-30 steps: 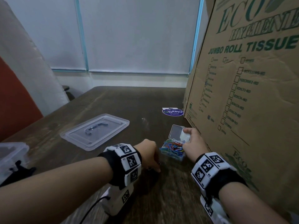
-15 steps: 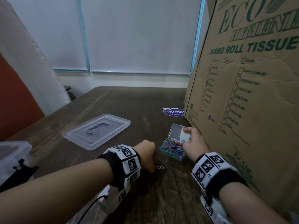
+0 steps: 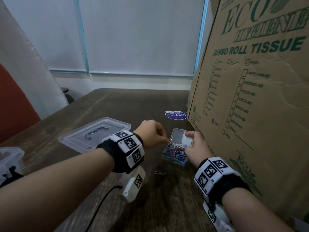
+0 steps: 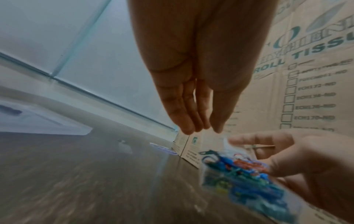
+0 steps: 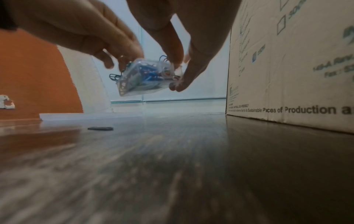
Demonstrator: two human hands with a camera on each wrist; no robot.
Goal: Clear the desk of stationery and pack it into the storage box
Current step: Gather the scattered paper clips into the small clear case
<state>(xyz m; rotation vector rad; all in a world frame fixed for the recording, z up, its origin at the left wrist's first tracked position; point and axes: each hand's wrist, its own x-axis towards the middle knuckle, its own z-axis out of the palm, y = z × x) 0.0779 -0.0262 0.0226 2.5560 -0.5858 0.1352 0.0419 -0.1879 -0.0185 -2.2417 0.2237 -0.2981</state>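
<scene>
A small clear paper clip box (image 3: 175, 154) full of coloured clips is tilted just off the dark wooden desk (image 3: 117, 104), its hinged lid (image 3: 178, 136) standing open. My right hand (image 3: 188, 142) grips it by the lid and the right side; the right wrist view shows that hand (image 5: 177, 72) pinching the box (image 5: 145, 77) in the air. My left hand (image 3: 165, 139) hovers at the box's left rim, fingers straight and bunched (image 4: 208, 128), with no clip showing between them. One loose paper clip (image 3: 159, 172) lies on the desk nearer me.
A big cardboard carton (image 3: 250, 97) walls off the right side of the desk. The clear storage box (image 3: 10, 153) sits at the left edge, and its lid (image 3: 95, 133) lies flat left of my hands. A round sticker (image 3: 175, 115) is on the desk further back.
My left hand rose from the desk and moved forward to the clip box, uncovering the loose clip. My right hand kept its hold on the box.
</scene>
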